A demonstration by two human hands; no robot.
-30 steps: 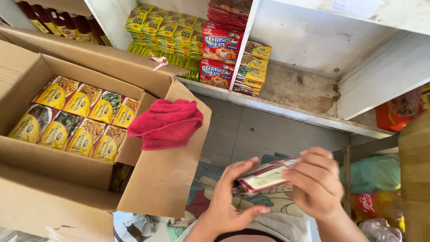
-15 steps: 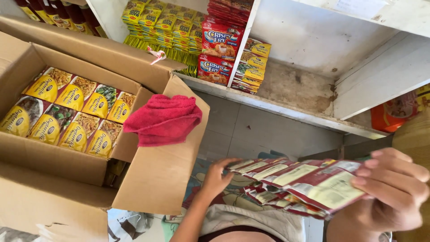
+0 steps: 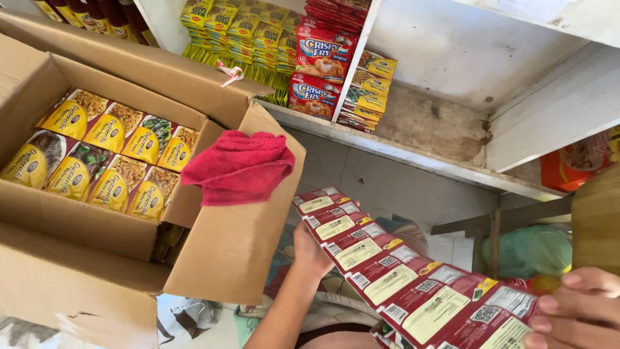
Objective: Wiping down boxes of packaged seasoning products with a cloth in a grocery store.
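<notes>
Cardboard forms the open box (image 3: 213,258) at the left, in which yellow sachets (image 3: 97,158) are packed in two rows; a red cloth (image 3: 237,165) is draped over the box's right flap, just above the near end of a strip of red sachets (image 3: 400,281); this strip is stretched in the air below the white shelf (image 3: 413,152), running from centre to lower right; its left end is held from beneath by the left hand (image 3: 311,251), whose fingers are hidden behind the packets, so their pose cannot be told; stacked packets (image 3: 320,55) are seen on the shelf above; the strip's right end is pinched by the right hand (image 3: 578,310), fingers pressed together on it.
</notes>
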